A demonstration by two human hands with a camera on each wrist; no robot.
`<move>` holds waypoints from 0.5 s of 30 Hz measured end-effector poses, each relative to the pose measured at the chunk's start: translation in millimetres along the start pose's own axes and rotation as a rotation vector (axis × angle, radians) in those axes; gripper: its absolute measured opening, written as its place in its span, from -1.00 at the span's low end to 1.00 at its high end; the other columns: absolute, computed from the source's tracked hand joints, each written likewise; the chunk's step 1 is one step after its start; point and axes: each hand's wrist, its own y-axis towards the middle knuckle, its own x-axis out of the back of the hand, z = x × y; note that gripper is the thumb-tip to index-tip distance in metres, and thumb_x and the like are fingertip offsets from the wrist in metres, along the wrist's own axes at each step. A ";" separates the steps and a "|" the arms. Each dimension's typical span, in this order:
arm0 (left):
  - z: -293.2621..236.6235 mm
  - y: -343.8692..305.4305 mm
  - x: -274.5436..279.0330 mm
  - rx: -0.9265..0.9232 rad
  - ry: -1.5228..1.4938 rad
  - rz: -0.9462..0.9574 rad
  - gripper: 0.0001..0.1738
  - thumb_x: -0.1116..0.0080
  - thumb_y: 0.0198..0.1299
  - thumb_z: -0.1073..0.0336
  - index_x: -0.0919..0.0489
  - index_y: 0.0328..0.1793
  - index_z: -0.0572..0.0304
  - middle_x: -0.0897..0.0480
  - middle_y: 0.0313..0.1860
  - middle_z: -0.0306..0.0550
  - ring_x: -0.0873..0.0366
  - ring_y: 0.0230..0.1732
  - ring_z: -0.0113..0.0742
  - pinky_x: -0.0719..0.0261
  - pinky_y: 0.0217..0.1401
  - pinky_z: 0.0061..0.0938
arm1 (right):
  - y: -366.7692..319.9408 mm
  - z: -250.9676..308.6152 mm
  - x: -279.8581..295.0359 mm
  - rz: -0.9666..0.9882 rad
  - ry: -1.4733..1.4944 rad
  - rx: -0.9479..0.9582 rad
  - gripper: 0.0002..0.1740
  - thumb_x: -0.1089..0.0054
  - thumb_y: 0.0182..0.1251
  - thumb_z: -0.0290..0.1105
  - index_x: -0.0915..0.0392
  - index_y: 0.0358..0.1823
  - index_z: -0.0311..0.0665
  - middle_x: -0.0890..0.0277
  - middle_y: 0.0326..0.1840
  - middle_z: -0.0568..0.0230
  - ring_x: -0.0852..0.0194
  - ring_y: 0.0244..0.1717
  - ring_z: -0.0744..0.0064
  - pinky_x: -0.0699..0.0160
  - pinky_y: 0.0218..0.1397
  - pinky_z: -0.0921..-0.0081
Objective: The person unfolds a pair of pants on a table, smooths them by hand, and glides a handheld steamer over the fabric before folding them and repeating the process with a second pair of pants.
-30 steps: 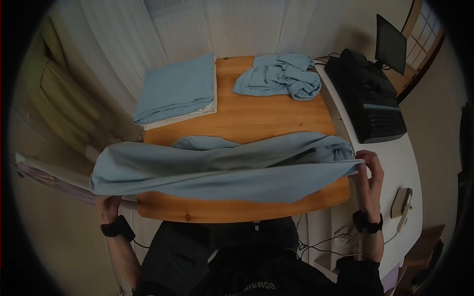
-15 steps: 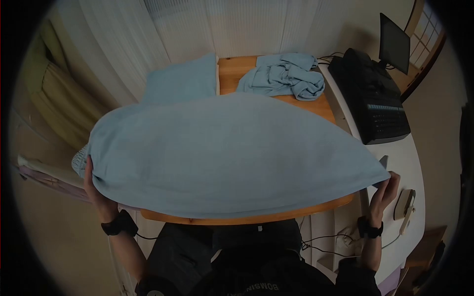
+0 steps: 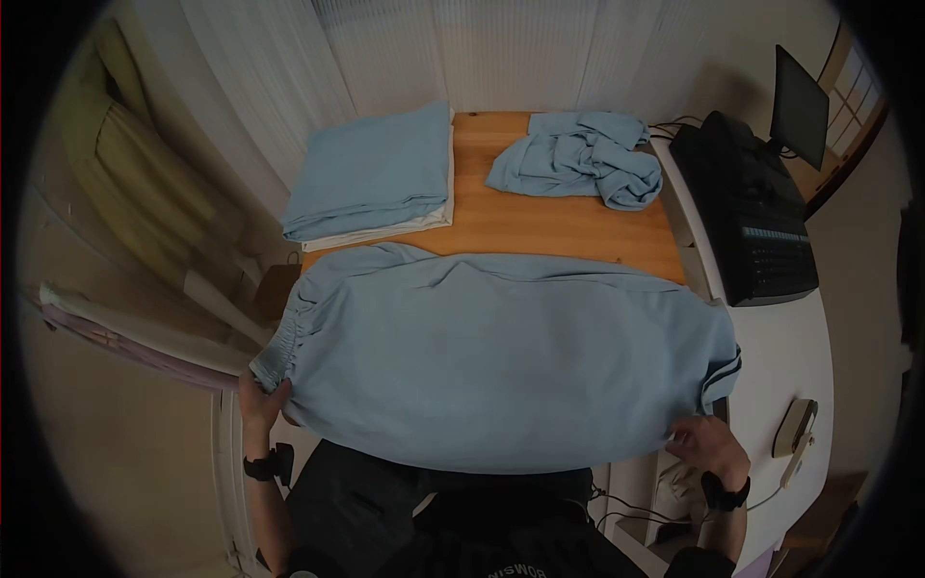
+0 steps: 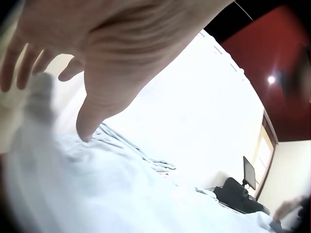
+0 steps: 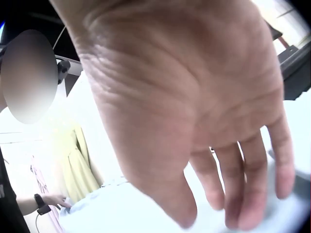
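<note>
A large light blue cloth (image 3: 501, 356) with a gathered, elastic-looking edge (image 3: 289, 337) at its left end lies across the front of the wooden table and hangs over its near edge. My left hand (image 3: 260, 403) is at the lower left corner, beside the gathers. Its fingers spread apart in the left wrist view, with the thumb (image 4: 95, 119) pointing down by the fabric. At the lower right corner, my right hand (image 3: 711, 445) touches the cloth, its fingers (image 5: 233, 184) loosely extended in the right wrist view. Folds bunch just above that hand.
Back left on the wooden table (image 3: 472, 226) is a folded stack of blue cloth (image 3: 376, 173) over a white layer. A crumpled blue cloth (image 3: 583, 159) lies back right. On the white side desk (image 3: 780, 356) stand a black keyboard machine (image 3: 752, 212), a monitor (image 3: 800, 106) and a small beige device (image 3: 795, 429).
The cloth was lifted and billowed between both hands, then came down spread over the table front. Both hands moved inward and lower, and the right hand let go of its corner.
</note>
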 end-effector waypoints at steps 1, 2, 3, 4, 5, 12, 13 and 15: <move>-17.0 3.2 1.1 0.006 0.227 -0.161 -0.13 -0.47 0.10 0.23 -0.33 0.52 0.31 -0.44 0.39 0.24 -0.52 0.30 -0.05 -0.48 0.34 -0.19 | 12.3 9.1 13.0 0.067 0.031 -0.029 -0.84 -0.39 0.21 -0.45 -0.67 -0.20 -0.32 -0.73 -0.31 0.11 -0.74 -0.36 0.16 -0.68 -0.24 0.35; -19.7 15.8 -3.3 -0.220 0.267 -0.307 -0.13 -0.47 0.11 0.22 -0.32 0.53 0.27 -0.42 0.38 0.23 -0.51 0.29 0.03 -0.49 0.32 -0.15 | 31.8 17.6 25.2 -0.026 0.074 0.046 -0.82 -0.39 0.21 -0.46 -0.68 -0.17 -0.34 -0.73 -0.28 0.10 -0.74 -0.31 0.19 -0.68 -0.20 0.33; -23.5 28.5 -7.3 -0.444 0.305 -0.450 -0.13 -0.46 0.13 0.21 -0.31 0.54 0.23 -0.40 0.37 0.23 -0.50 0.27 0.10 -0.51 0.30 -0.12 | 54.6 26.0 38.8 -0.116 0.116 0.121 -0.79 -0.39 0.21 -0.47 -0.68 -0.13 -0.35 -0.72 -0.25 0.09 -0.74 -0.27 0.21 -0.68 -0.15 0.32; -53.4 35.5 -6.4 -0.525 0.312 -0.436 -0.19 -0.44 0.15 0.20 -0.36 0.51 0.22 -0.45 0.35 0.18 -0.48 0.28 0.10 -0.51 0.29 -0.10 | 81.6 34.1 50.2 -0.173 0.060 0.146 -0.76 -0.38 0.21 -0.48 -0.67 -0.09 -0.36 -0.71 -0.19 0.08 -0.73 -0.18 0.19 -0.67 -0.08 0.33; -92.5 45.2 -8.9 -0.608 0.317 -0.428 -0.24 -0.43 0.17 0.18 -0.41 0.47 0.20 -0.49 0.32 0.14 -0.46 0.30 0.11 -0.51 0.28 -0.08 | 111.7 39.7 58.1 -0.236 0.003 0.173 -0.72 -0.37 0.21 -0.50 -0.65 -0.04 -0.36 -0.70 -0.12 0.08 -0.71 -0.10 0.17 -0.66 0.00 0.35; -142.4 223.2 -73.4 -0.224 0.271 0.139 -0.27 -0.22 0.24 -0.23 -0.59 0.35 0.15 -0.71 0.12 0.07 -0.64 0.09 0.12 -0.56 0.21 -0.15 | 269.2 23.9 56.9 0.069 -0.249 -0.045 -0.62 -0.34 0.17 -0.45 -0.61 0.07 -0.23 -0.61 0.07 0.02 -0.57 0.15 0.01 -0.57 0.23 0.23; -140.7 230.2 -79.6 -0.193 0.426 0.205 -0.24 -0.27 0.15 -0.27 -0.64 0.29 0.16 -0.72 0.11 0.06 -0.66 0.06 0.08 -0.58 0.17 -0.16 | 266.8 32.3 58.9 0.057 -0.251 -0.048 -0.62 -0.34 0.17 -0.45 -0.61 0.07 -0.23 -0.61 0.07 0.02 -0.57 0.15 0.01 -0.57 0.23 0.23; -154.4 221.0 -76.1 -0.168 0.576 0.272 -0.22 -0.33 0.06 -0.30 -0.68 0.23 0.16 -0.73 0.11 0.05 -0.69 0.03 0.04 -0.59 0.14 -0.17 | 259.7 45.2 59.9 0.205 -0.324 -0.065 -0.64 -0.28 0.15 -0.52 -0.62 0.03 -0.22 -0.61 0.04 0.03 -0.59 0.12 0.00 -0.59 0.20 0.23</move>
